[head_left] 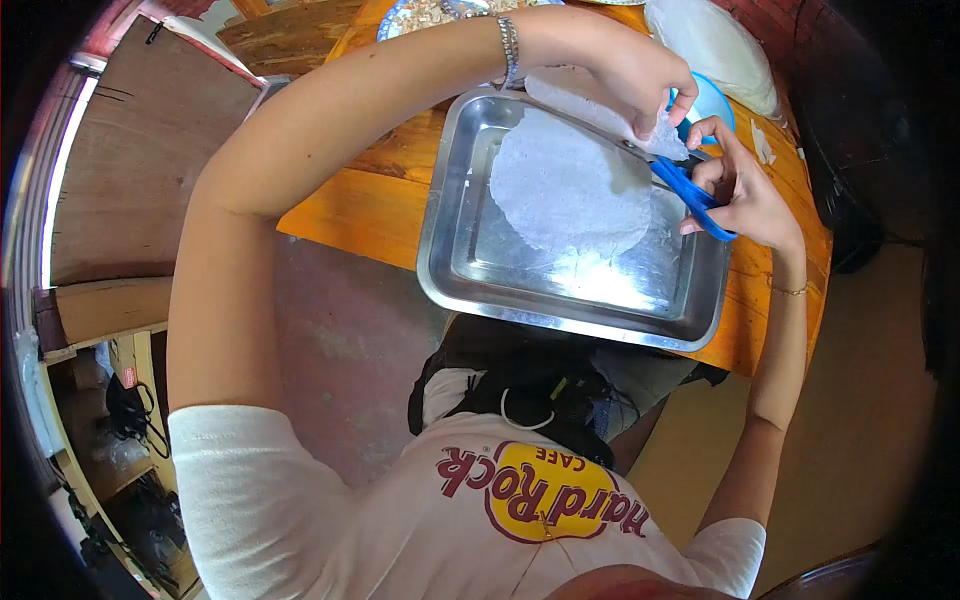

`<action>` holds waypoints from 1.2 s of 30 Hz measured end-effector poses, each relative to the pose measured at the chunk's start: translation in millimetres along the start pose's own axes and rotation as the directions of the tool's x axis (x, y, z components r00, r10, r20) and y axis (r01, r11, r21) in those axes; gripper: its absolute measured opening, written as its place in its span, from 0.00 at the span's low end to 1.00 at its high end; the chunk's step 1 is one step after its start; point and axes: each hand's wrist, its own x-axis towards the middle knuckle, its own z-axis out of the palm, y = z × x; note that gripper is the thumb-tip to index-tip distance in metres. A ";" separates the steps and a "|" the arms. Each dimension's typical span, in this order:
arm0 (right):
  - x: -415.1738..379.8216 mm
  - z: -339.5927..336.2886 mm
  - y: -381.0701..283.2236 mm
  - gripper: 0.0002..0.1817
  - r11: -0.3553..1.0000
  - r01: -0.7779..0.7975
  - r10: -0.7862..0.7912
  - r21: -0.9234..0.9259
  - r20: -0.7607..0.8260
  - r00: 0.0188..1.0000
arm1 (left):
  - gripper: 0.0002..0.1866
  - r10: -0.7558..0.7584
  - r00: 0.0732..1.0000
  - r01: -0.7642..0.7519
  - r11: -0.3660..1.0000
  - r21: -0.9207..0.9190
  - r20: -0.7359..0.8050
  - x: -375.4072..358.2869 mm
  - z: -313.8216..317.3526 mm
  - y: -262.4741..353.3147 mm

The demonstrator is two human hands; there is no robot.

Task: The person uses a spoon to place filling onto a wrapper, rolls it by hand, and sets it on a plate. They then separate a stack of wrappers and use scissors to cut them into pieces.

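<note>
A thin whitish sheet point(568, 185) with a rounded, uneven edge lies in a shallow metal tray point(574, 325). My left hand point(650, 88) reaches over the tray's far edge, its fingers pinching a second whitish sheet point(570, 92). Blue-handled scissors point(688, 190) are in my right hand point(745, 192), at the tray's far right corner. Their blades point left along the near side of the held sheet. Whether the blades are parted is hard to tell.
Beyond the tray stand a plate of chopped food point(425, 18), a light blue round item point(714, 108) and a clear plastic bag with whitish contents point(715, 50). The wooden table point(355, 215) has its near edge under the tray. Shelves point(110, 420) stand at the left.
</note>
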 end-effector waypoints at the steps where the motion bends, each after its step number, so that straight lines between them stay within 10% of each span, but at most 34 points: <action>1: -0.9 0.0 0.0 0.38 1.000 -0.009 0.008 0.011 0.002 1.000 | 0.21 -0.002 1.000 0.002 1.000 0.003 -0.020 -1.7 -0.6 0.1; 9: -25.9 -14.8 -5.3 0.41 0.994 -0.088 0.089 -0.072 0.019 0.996 | 0.13 0.071 0.942 -0.191 0.915 -0.354 -0.327 -56.3 -25.9 15.4; 13: -56.5 -40.4 11.6 0.49 0.992 -0.128 0.127 -0.005 -0.084 0.988 | 0.15 -0.168 0.962 0.053 0.886 -0.461 -0.213 -71.6 0.6 68.3; 18: -79.6 -55.6 11.0 0.45 0.996 -0.086 0.080 -0.027 -0.182 0.980 | 0.19 0.129 0.983 -0.174 0.881 -0.440 -0.130 -17.3 65.4 72.5; 21: -88.5 -56.6 8.6 0.44 0.994 -0.091 0.075 -0.059 -0.231 0.970 | 0.19 0.086 0.994 -0.103 0.951 -0.290 -0.070 -1.5 86.1 80.2; 25: -99.5 -57.0 8.4 0.44 0.984 -0.161 0.136 -0.079 -0.253 0.958 | 0.13 0.299 0.885 -0.155 0.912 0.379 -0.357 -9.9 85.5 62.4; 36: -123.9 -66.3 13.2 0.44 0.982 -0.182 0.171 -0.044 -0.175 0.969 | 0.13 -0.031 0.909 0.241 0.853 0.463 -0.417 -42.7 114.0 28.9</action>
